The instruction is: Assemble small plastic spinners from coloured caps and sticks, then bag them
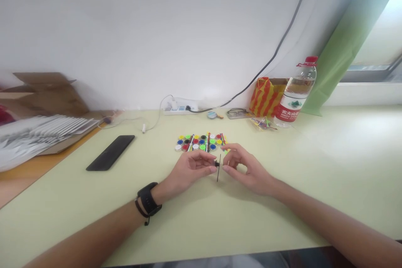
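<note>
My left hand (194, 167) pinches a small black piece with a long thin dark blade (219, 171), which stands nearly upright beyond the fingertips. Just right of it, my right hand (246, 167) is curled with thumb and fingers drawn together. A tiny pale sliver shows at those fingers; what they hold is too small to make out. Beyond both hands lie rows of small round coloured pieces (195, 147) in red, blue, yellow, green, black and white. Slim coloured sticks (207, 141) lie between the groups of rounds.
A black phone-like slab (110, 153) lies at the left, near a cardboard box (52, 92) and plastic-wrapped packs (40, 134). Along the wall are a power strip (180, 106), glasses (238, 112), a striped bag (265, 98), a small plastic packet (263, 123) and a water bottle (295, 96).
</note>
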A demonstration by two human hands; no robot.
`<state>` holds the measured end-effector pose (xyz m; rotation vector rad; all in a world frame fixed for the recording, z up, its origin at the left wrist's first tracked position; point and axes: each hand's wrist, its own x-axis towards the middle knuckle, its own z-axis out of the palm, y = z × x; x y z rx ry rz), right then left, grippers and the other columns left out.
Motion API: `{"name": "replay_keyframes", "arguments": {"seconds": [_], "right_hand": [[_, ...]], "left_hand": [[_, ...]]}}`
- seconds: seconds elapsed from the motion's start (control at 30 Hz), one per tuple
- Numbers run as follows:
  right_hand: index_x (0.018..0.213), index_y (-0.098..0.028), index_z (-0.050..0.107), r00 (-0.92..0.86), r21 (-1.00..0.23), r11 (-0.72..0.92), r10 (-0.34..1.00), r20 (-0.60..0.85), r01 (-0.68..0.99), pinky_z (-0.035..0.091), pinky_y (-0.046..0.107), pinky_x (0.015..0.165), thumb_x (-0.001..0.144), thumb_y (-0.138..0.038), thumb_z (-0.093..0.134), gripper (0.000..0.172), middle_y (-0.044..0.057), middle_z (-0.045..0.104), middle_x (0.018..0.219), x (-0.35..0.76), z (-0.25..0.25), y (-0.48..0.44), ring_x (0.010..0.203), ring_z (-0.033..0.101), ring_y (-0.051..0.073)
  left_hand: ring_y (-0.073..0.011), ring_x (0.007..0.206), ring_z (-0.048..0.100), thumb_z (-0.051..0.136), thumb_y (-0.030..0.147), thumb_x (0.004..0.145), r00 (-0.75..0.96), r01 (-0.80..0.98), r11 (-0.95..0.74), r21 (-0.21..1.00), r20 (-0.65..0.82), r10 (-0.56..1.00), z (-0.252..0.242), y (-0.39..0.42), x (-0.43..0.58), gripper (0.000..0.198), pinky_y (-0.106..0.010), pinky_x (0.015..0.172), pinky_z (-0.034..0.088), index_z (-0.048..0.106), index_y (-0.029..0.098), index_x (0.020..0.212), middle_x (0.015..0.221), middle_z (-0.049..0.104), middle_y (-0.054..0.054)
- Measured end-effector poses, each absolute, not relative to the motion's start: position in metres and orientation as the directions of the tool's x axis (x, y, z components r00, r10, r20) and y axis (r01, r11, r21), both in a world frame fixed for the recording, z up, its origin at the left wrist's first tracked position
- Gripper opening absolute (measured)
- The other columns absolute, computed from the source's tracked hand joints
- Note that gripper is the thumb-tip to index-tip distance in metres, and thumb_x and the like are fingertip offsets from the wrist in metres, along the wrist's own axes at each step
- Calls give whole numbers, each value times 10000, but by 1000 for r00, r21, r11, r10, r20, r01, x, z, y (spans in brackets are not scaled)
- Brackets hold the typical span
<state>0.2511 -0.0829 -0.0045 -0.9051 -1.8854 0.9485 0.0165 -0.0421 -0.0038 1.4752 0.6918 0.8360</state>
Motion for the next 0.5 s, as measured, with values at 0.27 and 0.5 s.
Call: {"name": "replay_keyframes", "arguments": {"seconds": [0.27, 0.5], "right_hand": [[998, -206, 657, -436, -888, 416, 848, 301, 196, 395, 269, 567, 972, -384, 612, 185, -13, 533, 776, 256, 0, -82, 590, 463, 111], [689, -193, 493, -432, -937, 325, 869, 242, 130, 336, 277, 572, 975, -478, 604, 419, -30, 442, 657, 260, 8, -79, 604, 402, 119]], "left_hand": [[-188, 928, 709, 877, 288, 762, 525, -38, -76, 996, 84, 847, -1, -42, 16, 330, -329, 876, 584, 741, 160, 1034, 963, 753, -71], [-177, 910, 703, 873, 302, 767, 503, -10, -106, 994, 96, 859, -1, -41, 16, 333, -320, 868, 575, 720, 160, 1027, 953, 738, -60]]}}
